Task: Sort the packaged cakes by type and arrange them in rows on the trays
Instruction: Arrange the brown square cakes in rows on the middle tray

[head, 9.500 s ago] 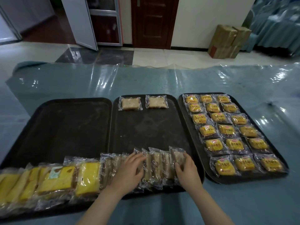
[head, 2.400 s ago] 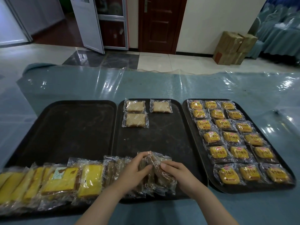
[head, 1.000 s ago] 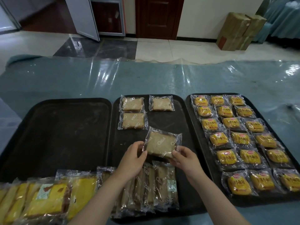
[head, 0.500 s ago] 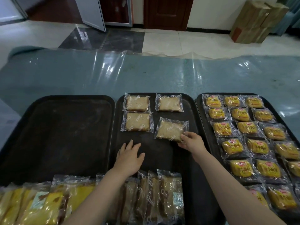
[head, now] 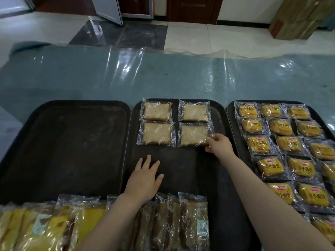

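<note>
Three black trays lie side by side. On the middle tray (head: 181,167), several clear-wrapped brown cake slices lie flat in two rows at the far end. My right hand (head: 218,144) pinches the near right corner of the newest brown cake slice (head: 194,134), which rests on the tray. My left hand (head: 145,178) lies flat on the tray's bare middle, fingers spread. More brown cakes (head: 175,221) stand on edge along the near rim. Yellow cake packs (head: 45,227) are piled at the near left. The right tray (head: 230,113) holds rows of small yellow buns (head: 288,144).
The left tray (head: 68,145) is bare apart from the yellow packs on its near end. The trays sit on a blue table under clear plastic sheeting (head: 163,73). Cardboard boxes (head: 297,17) and a door stand on the floor beyond.
My right hand has slid the fourth brown cake farther back, level with its left neighbour. My left hand stays spread on the tray. The camera has tilted downward.
</note>
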A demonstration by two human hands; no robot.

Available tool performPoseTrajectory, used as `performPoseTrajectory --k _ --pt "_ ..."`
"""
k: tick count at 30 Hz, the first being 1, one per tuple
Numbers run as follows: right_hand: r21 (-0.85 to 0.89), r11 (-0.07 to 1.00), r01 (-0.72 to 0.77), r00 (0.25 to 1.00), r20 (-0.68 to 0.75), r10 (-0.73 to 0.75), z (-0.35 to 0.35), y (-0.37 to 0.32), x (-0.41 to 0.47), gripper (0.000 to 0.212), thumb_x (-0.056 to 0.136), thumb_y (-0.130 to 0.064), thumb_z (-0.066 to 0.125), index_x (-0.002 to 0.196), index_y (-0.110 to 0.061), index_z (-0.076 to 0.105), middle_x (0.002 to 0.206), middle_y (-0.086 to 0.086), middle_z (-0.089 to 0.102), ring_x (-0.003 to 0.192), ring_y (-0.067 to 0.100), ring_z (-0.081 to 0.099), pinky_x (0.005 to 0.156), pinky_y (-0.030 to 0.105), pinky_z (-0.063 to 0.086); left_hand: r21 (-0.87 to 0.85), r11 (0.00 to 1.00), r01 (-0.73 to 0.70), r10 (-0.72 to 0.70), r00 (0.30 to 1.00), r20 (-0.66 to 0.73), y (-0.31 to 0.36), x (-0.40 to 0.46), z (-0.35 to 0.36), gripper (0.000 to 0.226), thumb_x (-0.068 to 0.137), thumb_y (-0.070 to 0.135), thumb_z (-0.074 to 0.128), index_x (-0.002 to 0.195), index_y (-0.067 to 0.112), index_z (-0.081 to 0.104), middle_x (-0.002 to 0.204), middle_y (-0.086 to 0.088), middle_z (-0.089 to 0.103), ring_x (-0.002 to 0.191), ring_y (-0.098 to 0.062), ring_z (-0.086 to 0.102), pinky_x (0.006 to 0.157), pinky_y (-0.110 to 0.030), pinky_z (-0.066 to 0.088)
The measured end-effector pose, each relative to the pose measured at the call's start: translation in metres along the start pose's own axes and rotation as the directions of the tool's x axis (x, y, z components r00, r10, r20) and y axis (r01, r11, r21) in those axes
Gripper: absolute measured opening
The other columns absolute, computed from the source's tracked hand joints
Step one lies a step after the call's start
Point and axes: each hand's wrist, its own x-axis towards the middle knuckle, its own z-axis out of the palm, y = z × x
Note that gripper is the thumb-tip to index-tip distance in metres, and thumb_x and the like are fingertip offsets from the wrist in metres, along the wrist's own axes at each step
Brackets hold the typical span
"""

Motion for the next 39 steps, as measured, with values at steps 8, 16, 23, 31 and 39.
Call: performPoseTrajectory --k 8,16,23,31,39 --pt "-0.222 0.975 0.018 0.999 -0.03 -0.025 0.0 -0.006 0.004 0.015 0.097 -0.021 0.059 0.106 -0.008 0.059 0.086 0.01 0.068 0.066 0.02 0.068 0.06 0.028 0.057 -0.005 1.0 -0.005 0.005 0.999 -0.036 -0.002 0.0 0.003 0.055 0.105 0.047 0.03 0.156 0.032 0.019 0.166 0.0 0.004 0.152 -0.026 0.002 0.119 -0.039 0.028" --pt "-0.446 0.891 0.09 0.993 -0.026 -0.113 -0.008 -0.009 -0.003 0.046 0.097 -0.032 0.058 0.136 -0.009 0.05 0.117 0.009 0.064 0.106 0.029 0.062 0.08 0.03 0.046 -0.026 1.0 -0.014 0.013 0.999 -0.042 -0.003 -0.002 0.002 0.056 0.104 0.051 0.029 0.156 0.032 0.023 0.166 0.001 0.006 0.152 -0.024 0.002 0.119 -0.037 0.026" --pt "-0.448 0.886 0.123 0.982 -0.072 -0.172 -0.018 -0.005 -0.031 0.064 0.096 -0.031 0.058 0.148 -0.009 0.028 0.119 0.011 0.062 0.099 0.026 0.062 0.069 0.033 0.045 -0.272 0.962 -0.003 0.007 1.0 0.016 -0.003 -0.008 -0.008 0.053 0.105 0.045 0.033 0.154 0.025 0.03 0.164 0.0 0.015 0.152 -0.021 0.006 0.121 -0.034 0.011" --pt "-0.421 0.896 0.142 0.988 0.006 -0.153 -0.025 0.008 -0.084 0.054 0.099 -0.025 0.056 0.145 -0.01 0.033 0.098 -0.004 0.057 0.08 0.01 0.054 0.062 0.026 0.041 -0.342 0.936 -0.085 0.079 0.996 -0.031 0.006 -0.041 -0.008 0.047 0.105 0.039 0.038 0.149 0.024 0.04 0.159 0.001 0.03 0.149 -0.015 0.019 0.12 -0.03 0.016" --pt "-0.377 0.917 0.133 0.989 0.108 -0.099 -0.018 0.037 -0.14 0.04 0.098 -0.025 0.058 0.136 -0.015 0.047 0.109 -0.003 0.057 0.096 0.014 0.055 0.081 0.026 0.042 -0.327 0.929 -0.175 0.138 0.981 -0.133 0.007 -0.076 -0.002 0.043 0.103 0.033 0.047 0.144 0.024 0.046 0.153 0.006 0.037 0.144 -0.01 0.026 0.117 -0.027 0.02"
